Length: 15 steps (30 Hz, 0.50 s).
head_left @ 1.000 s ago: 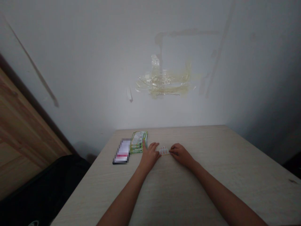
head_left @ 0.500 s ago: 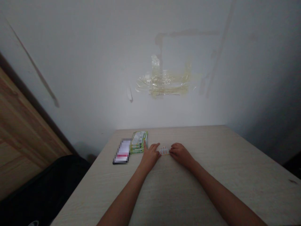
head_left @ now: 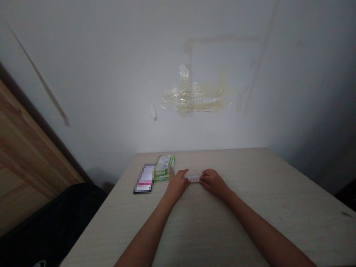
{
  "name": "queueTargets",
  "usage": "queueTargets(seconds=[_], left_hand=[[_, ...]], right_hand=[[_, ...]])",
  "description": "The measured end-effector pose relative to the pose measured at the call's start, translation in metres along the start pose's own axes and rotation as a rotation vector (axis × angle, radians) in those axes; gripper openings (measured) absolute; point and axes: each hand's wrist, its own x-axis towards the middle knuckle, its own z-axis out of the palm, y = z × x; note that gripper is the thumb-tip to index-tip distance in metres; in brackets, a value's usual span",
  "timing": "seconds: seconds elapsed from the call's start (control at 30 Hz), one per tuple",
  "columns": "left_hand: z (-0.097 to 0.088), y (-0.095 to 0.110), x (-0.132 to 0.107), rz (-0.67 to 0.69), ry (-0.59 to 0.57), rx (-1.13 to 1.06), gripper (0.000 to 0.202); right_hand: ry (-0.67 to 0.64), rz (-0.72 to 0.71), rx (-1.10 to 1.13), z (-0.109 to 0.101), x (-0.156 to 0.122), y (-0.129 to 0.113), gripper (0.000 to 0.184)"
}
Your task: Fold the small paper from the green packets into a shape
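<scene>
Between my hands, a small pale piece of printed paper (head_left: 194,177), roughly triangular with a narrowed top, is at the tabletop. My left hand (head_left: 178,183) grips its left edge between low fingers, while other fingers stick out, one of them beside a green-and-white packet (head_left: 164,167). On the opposite edge, my right hand (head_left: 213,181) has its fingers bunched together on the paper. The fingertips partly cover both sides of it, and the print is too small to read.
A phone (head_left: 144,178) with a blurred-out screen lies left of the packet. The pale wooden table (head_left: 222,230) meets a wall (head_left: 111,74) with old tape (head_left: 194,98) stuck on it. At the left are a dark bag (head_left: 55,222) and a wooden panel (head_left: 25,148).
The paper has shifted very slightly between my fingers. Both hands, the packet and the phone stay practically where they were.
</scene>
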Motion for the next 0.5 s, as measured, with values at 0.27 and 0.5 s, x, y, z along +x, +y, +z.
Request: queueTargets(seconds=[0.27,0.5], left_hand=[[-0.0042,-0.0010,-0.0017,-0.056,-0.029,-0.052,0.019],[-0.0061,-0.0047,-0.0022,-0.146,-0.067,-0.140,0.010]], right_hand=[[0.026,0.027,-0.031,0.0023,0.0016,-0.0017,0.012],[0.054,0.061,0.082,0.0065,-0.0011,0.0030,0.010]])
